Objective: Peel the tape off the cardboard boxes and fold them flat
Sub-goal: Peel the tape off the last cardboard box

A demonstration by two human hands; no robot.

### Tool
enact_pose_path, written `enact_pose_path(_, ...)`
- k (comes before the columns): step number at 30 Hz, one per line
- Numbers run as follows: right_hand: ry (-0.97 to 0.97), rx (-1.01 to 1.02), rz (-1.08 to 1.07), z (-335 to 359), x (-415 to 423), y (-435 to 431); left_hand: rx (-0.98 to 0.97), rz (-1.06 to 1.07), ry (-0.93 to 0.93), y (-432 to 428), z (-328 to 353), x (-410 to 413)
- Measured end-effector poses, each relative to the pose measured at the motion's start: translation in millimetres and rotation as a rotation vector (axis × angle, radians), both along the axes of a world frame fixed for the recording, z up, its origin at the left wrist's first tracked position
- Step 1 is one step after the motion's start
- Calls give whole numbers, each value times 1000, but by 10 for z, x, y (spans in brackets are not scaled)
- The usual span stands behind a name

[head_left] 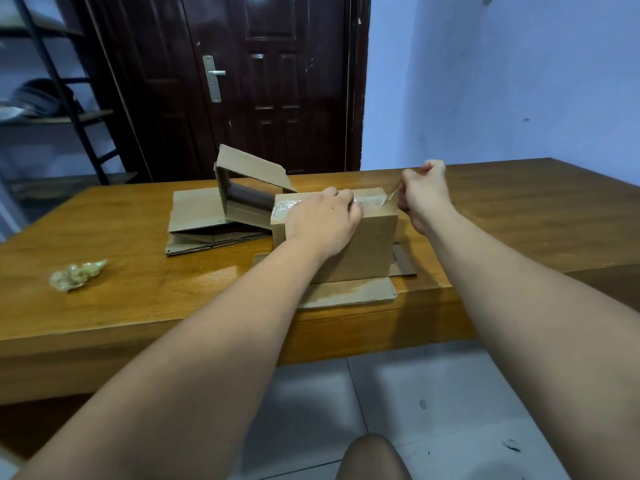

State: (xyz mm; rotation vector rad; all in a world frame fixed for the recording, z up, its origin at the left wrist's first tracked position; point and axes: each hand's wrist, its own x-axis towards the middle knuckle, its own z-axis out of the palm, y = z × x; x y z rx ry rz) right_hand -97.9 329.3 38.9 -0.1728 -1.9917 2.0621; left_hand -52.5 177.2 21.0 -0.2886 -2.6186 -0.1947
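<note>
A brown cardboard box [375,247] stands on the wooden table [138,299], its lower flaps spread flat on the tabletop. Clear tape [372,199] runs along its top. My left hand [322,223] lies over the top near edge of the box, fingers curled onto the taped face, holding it down. My right hand [420,192] is at the box's right end and pinches a lifted strip of the tape [393,194], which stretches from the box's top right corner up to my fingers.
Flattened cardboard [197,216] lies behind the box on the left, with a half-collapsed open box [249,188] resting on it. A crumpled ball of tape [78,274] sits at the left of the table. A dark door and a shelf stand behind.
</note>
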Motion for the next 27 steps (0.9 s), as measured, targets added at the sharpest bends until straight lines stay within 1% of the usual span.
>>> enact_pose_path(2,48,22,10,62,-5,-30,3,-3,0,-4,0,1)
enact_pose_path(7,108,162,53,198,-7,-157,39,0,-44,7,24,1)
enact_pose_path(12,129,219,87,235,20,-181,155,17,-138,13,83,-27)
enact_pose_path(15,159,273,160,265,64,-231,203,32,-198,27,151,-30)
enact_pose_path(20,202,404,292,301,147,-429,304,127,-264,102,224,-54)
enact_pose_path(21,204,408,308,303,164,-449,322,162,-259,120,233,-69)
enact_pose_path(23,197,351,322,296,181,-446,348,223,-247,151,240,-104)
enact_pose_path(25,176,299,284,260,158,-408,381,251,-246,167,229,-142)
enact_pose_path(27,148,379,135,203,107,-359,400,264,-242,183,219,-159)
